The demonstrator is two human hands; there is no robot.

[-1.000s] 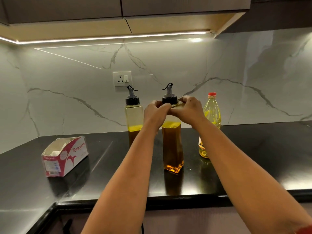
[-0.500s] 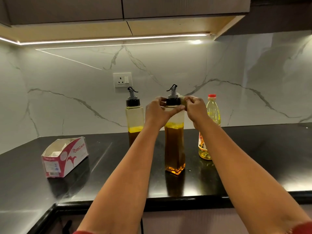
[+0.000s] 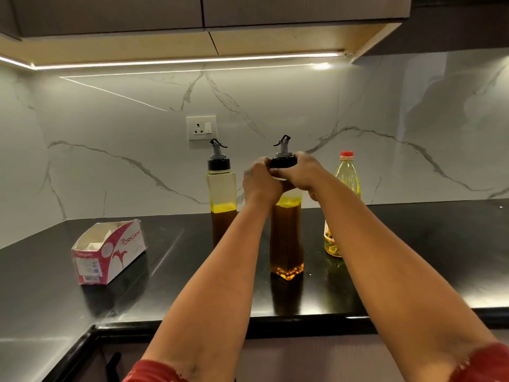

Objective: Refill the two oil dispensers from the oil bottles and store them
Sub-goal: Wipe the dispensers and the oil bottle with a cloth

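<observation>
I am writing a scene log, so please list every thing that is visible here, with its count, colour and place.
oil dispenser: 2, clear with black caps and grey spouts, dark oil inside; near one mid counter, held at the cap; far one by the wall.
oil bottle: 1, yellow, red cap; right, behind the right arm.
tissue box: 1, pink and white, opened; left on the counter.
counter: 1, black.
wall socket: 1, white; marble backsplash.
left hand: grips the cap.
right hand: grips the cap.
</observation>
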